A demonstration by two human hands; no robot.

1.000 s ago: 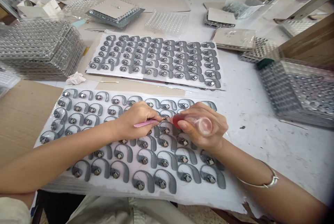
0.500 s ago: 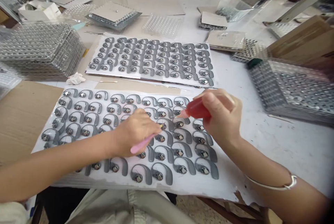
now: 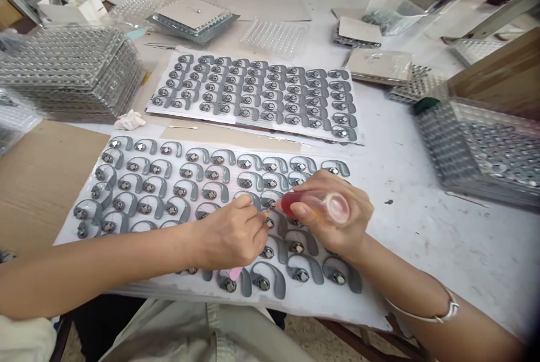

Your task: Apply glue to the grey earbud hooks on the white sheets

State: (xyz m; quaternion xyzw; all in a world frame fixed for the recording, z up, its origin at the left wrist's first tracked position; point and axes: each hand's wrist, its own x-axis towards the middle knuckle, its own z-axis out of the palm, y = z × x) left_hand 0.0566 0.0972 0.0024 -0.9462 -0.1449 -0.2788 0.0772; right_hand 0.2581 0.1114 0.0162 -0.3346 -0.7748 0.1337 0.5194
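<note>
The left hand [image 3: 230, 235] pinches a slim pink-handled pick [image 3: 235, 273] in closed fingers, its tip just beside the nozzle of a clear squeeze bottle of red liquid [image 3: 314, 207], gripped in the right hand [image 3: 337, 216]. Both hover over rows of grey curved ear-hook pieces with metal discs [image 3: 265, 280] on a white sheet [image 3: 169, 289] on the tabletop [image 3: 464, 249].

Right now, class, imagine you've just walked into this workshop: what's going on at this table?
A person is working over rows of grey ear-hook parts laid out on a white sheet. Their left hand pinches a thin pink-handled tool, and their right hand grips a small clear bottle with red contents, its nozzle tipped down toward the parts. A second sheet of grey parts lies beyond, beside a stack of clear blister trays.
</note>
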